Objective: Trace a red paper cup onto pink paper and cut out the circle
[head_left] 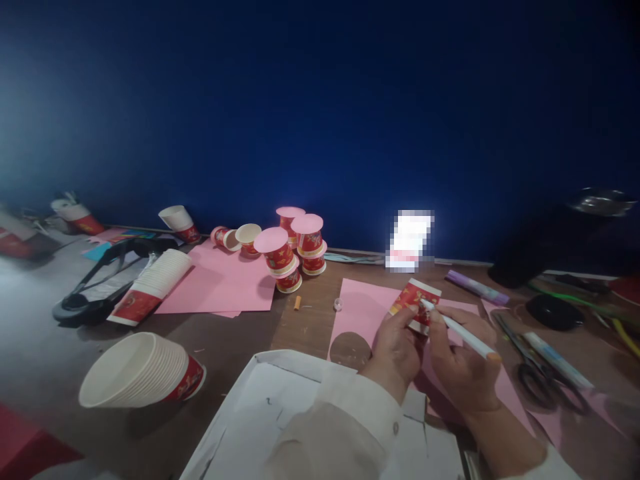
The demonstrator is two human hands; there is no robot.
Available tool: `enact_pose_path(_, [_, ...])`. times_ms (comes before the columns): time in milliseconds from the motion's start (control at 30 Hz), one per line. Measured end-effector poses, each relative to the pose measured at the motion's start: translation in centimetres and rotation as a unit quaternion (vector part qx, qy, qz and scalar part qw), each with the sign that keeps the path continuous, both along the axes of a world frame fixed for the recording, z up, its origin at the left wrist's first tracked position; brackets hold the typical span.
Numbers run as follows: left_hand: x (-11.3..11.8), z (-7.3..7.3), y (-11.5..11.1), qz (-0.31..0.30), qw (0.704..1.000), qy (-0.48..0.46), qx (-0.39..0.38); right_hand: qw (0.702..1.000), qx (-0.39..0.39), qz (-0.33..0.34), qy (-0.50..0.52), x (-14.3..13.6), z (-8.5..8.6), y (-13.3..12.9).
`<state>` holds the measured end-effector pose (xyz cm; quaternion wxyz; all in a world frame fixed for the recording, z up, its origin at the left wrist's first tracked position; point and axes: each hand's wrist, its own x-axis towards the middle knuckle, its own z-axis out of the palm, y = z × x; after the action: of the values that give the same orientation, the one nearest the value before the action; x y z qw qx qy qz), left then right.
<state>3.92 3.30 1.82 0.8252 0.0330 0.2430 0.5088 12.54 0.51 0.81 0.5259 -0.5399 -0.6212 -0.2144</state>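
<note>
live now, the left hand [397, 343] pinches a red cup [423, 291] above the pink sheet [356, 308], and the right hand [465, 363] pinches a white pen [470, 339], tip at the cup's side! this one looks mid-work, no disc showing. out toward the surface's [310, 328] back edge, stacked cups [289, 280] already wear pink discs [271, 240]; that capping looks done.

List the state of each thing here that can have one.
Left hand: gripping red cup
Red cup: held tilted
Right hand: gripping white marker
White marker: uncapped, tip at the cup
Orange piece: loose on the table
Near cup stack: nested, on its side
Pink-topped cups: stacked in tiers
Pink sheet: round hole cut
Scissors: blade opening unclear
Panel: glowing
</note>
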Motion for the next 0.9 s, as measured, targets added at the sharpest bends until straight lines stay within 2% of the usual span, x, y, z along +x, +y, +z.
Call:
enact_pose_path(433, [-0.13, -0.01, 0.09, -0.005, 1.000, -0.006, -0.009, 1.000, 0.000, 0.000, 0.006, 0.08, -0.46, 0.11])
enact_pose_path(900, [0.05, -0.79, 0.40, -0.002, 1.000, -0.025, -0.012, 1.000, 0.001, -0.019, -0.004, -0.11, 0.34, -0.05])
